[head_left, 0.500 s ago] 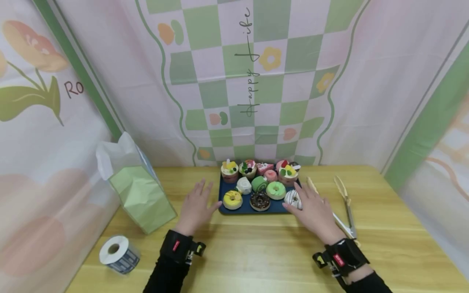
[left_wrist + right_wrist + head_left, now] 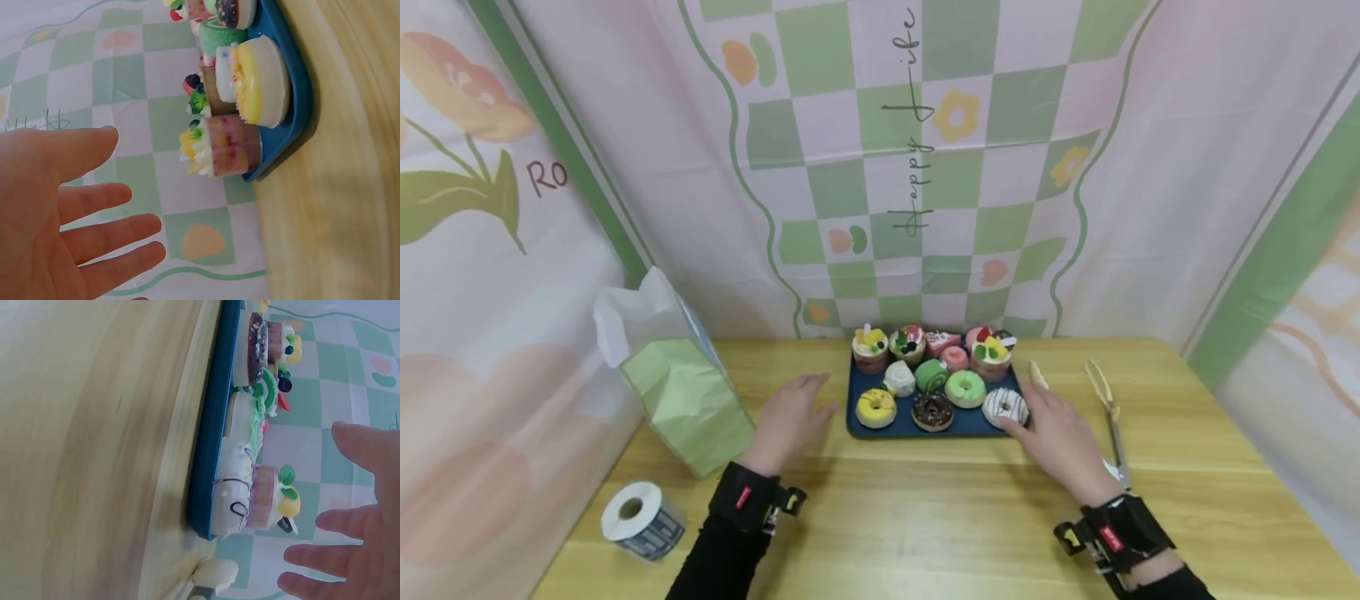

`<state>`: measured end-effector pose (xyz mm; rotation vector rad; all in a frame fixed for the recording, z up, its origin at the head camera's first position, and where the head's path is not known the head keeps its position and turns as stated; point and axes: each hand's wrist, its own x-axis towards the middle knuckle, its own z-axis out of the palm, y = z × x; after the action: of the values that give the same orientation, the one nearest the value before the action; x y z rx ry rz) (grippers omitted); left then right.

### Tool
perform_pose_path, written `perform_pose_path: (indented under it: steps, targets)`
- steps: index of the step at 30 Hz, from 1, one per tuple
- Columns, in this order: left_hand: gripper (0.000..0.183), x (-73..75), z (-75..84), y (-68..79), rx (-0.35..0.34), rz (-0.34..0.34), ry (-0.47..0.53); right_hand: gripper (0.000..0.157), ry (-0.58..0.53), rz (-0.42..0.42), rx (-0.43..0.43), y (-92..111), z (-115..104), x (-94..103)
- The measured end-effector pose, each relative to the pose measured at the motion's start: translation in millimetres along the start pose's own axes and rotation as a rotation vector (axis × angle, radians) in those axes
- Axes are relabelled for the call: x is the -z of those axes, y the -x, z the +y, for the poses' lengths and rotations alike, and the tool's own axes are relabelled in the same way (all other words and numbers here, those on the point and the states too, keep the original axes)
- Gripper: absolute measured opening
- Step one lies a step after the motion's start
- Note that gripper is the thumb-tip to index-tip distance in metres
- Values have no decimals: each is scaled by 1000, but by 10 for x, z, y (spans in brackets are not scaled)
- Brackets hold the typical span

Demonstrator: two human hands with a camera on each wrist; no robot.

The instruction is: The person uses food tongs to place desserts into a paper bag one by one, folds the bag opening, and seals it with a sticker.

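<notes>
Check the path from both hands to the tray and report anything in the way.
Nothing visible stands between the tray and either the left hand or the right hand. The tongs lie right of the tray, partly hidden behind the right hand in the head view.

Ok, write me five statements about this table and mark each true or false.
1. The chocolate donut sits between the yellow donut and the white donut. True.
2. The left hand grips the bag. False: it is open and holds nothing.
3. In the head view, the tongs lie to the right of the blue tray. True.
4. The roll of labels stands on the tray. False: the roll stands on the table, apart from the tray.
5. The right hand is lifting a donut. False: its fingers are spread and hold nothing.
</notes>
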<state>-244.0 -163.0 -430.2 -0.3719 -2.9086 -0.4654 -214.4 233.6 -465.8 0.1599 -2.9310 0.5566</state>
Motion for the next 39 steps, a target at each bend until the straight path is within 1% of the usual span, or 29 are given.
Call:
perform_pose_path:
  steps: [6,11,15,18,23,30,35,39]
  targets:
    - [57,163,-72,-39,-20,12,-22,91,-1,-13,-19,11,89,30]
    - [56,343,-120,-41,-46,20,-40,90,-14,8,-18,44,169,51]
    - [55,494,-149,-16,-96,42,-52,89,-22,28,-30,87,236,53]
    - [55,602,-176,5,-146,60,-55,85,-20,43,-45,119,296,44]
    - [55,777,-194,38,-193,54,-72,77,-45,60,-46,188,404,22]
    - [55,1047,-226,32,-264,94,-100,82,-37,47,-77,232,516,25]
    - [49,1234,-297,21,-293,124,-126,84,-60,28,-87,273,573,23]
    - [49,1348,-346,20,-298,126,-126,84,-58,26,-86,326,614,1]
